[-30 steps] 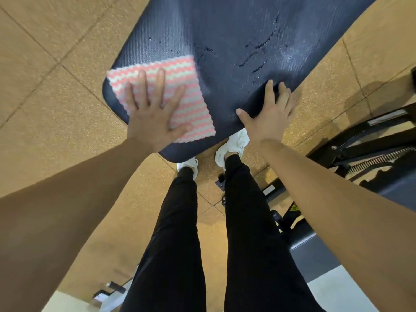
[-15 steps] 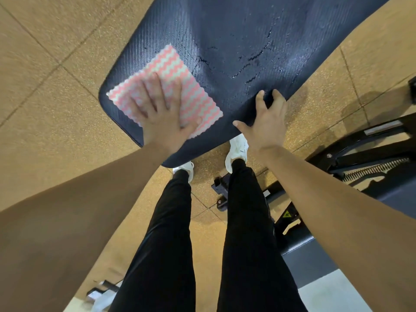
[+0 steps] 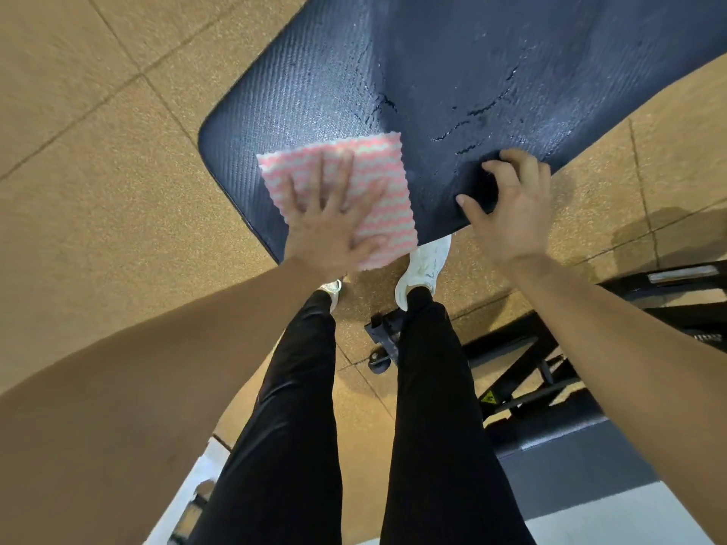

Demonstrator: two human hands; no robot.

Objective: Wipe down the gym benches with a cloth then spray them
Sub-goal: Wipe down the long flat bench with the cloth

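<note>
My left hand (image 3: 334,226) lies flat, fingers spread, pressing the pink-and-white zigzag cloth (image 3: 377,182) onto the dark blue textured bench pad (image 3: 432,64). My right hand (image 3: 507,206) curls, gripping the pad's near edge.

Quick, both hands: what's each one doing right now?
Left hand: open, flat, pressing the pink-and-white cloth onto the bench pad.
Right hand: curled over the pad's near edge, holding nothing else.
</note>
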